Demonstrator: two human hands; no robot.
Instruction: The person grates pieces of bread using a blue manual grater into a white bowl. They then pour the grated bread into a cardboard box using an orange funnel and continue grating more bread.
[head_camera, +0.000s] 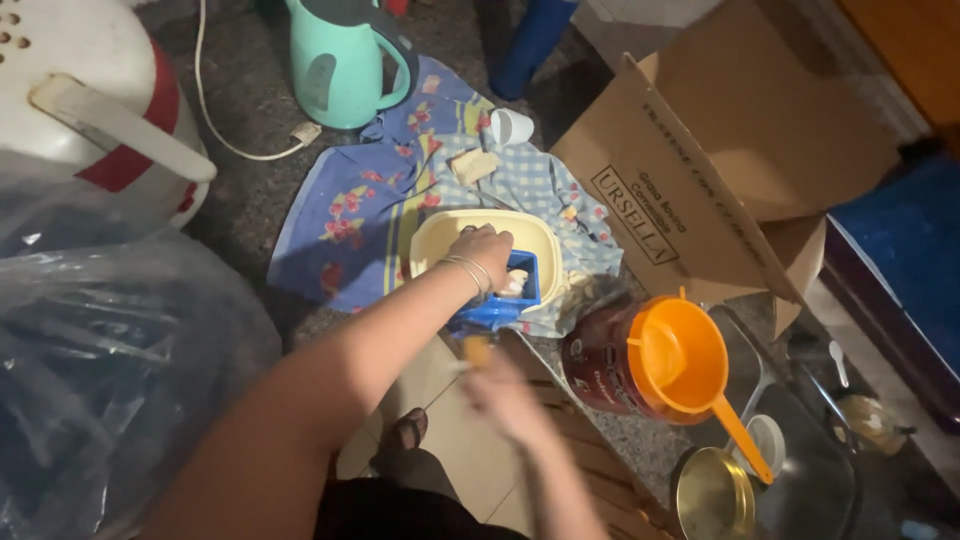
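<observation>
- Down on the bench (250, 70), my left hand (482, 250) pressed into the blue grater box (510, 290), clenched on a pale lump (515, 283) inside.
- It sat over the cream tub (440, 240) on the flowered cloth (350, 210).
- My right hand (500, 390) was blurred; its grip I couldn't tell.
- That lump looked soft and slippery, best pinched from above.

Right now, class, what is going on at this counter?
A person stands at a dark counter. The left hand presses down on a blue grater that sits against a cream tub on a patterned cloth. The right hand is blurred below, at the grater's handle side. An orange strainer rests on a brown jar nearby, and a mint kettle stands behind.
</observation>
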